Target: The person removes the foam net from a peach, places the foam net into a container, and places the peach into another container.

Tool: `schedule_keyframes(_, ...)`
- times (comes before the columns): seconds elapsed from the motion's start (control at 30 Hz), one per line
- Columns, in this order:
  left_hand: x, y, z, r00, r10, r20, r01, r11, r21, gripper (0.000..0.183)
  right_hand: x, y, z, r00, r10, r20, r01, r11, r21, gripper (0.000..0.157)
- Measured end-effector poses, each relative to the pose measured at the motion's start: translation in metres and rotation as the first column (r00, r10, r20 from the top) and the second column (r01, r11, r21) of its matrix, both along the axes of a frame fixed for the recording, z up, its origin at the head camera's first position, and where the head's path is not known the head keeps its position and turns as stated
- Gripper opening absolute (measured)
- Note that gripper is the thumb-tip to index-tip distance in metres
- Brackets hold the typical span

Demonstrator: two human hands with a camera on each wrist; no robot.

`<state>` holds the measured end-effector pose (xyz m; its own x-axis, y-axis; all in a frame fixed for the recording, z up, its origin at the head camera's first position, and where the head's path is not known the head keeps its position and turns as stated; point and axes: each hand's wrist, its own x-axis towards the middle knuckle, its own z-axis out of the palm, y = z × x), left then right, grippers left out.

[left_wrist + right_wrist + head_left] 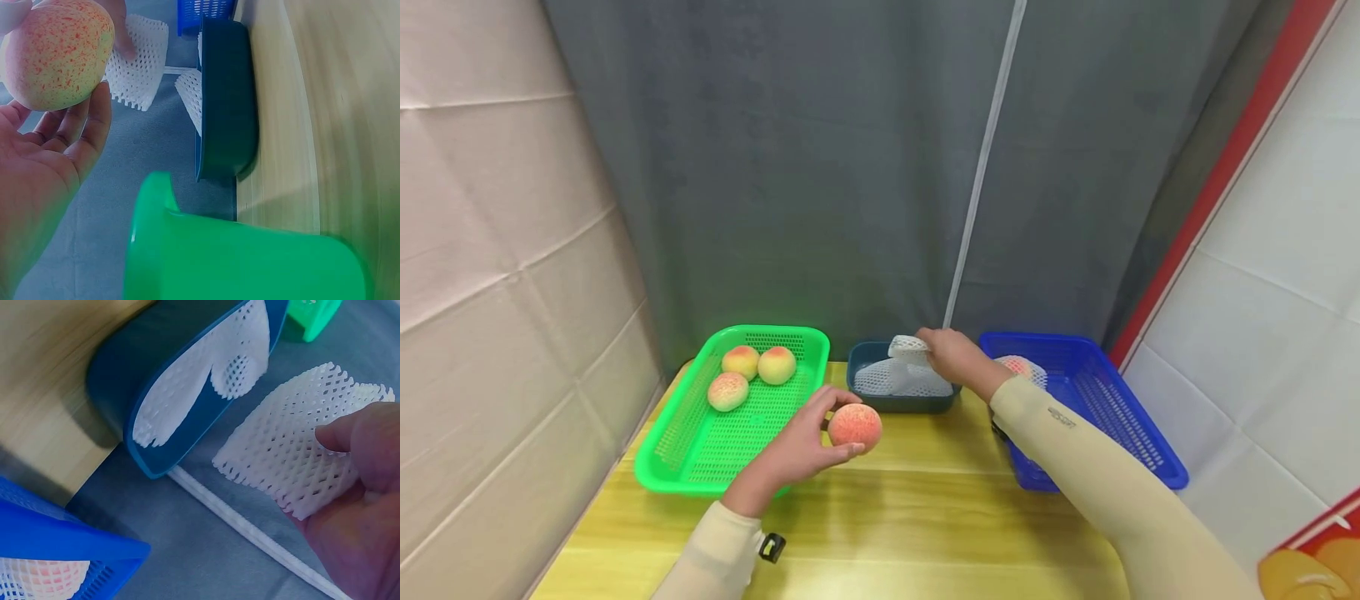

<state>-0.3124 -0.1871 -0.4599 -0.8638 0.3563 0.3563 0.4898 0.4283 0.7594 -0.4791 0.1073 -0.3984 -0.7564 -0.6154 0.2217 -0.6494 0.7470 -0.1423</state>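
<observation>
My left hand (pixel 808 442) grips a peach (pixel 855 426) between thumb and fingers, in front of the green basket. In the left wrist view the peach (pixel 59 53) shows a pale skin with red speckles. A white foam net sleeve (pixel 306 437) is pinched between the thumb and fingers of my right hand (pixel 362 481), raised over the dark teal bin. More foam net sleeves (pixel 891 379) lie inside that bin (pixel 917 404). The head view shows the right hand (pixel 958 357) at the bin's right end, with the held sleeve (pixel 908 346) sticking out leftward.
The green basket (pixel 673 471) on the left holds several peaches (pixel 741 363). At right, a blue basket (pixel 1120 408) contains a peach in a net sleeve (pixel 1026 369), partly hidden by the right forearm. All stand on a wooden table (pixel 917 517) before a grey curtain (pixel 805 167).
</observation>
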Motion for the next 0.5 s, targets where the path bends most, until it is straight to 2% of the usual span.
schedule_keyframes(0.3,-0.001,0.003,0.002,1.000,0.011,0.008,-0.011,1.000,-0.015,0.055,-0.029,0.001,-0.008,0.994,0.003,-0.110,0.002,0.999,0.040,0.021)
schedule_keyframes(0.5,-0.002,0.005,0.002,1.000,-0.012,0.005,0.012,1.000,-0.013,0.055,-0.044,0.002,-0.013,0.987,-0.012,-0.159,0.017,0.999,0.030,0.014)
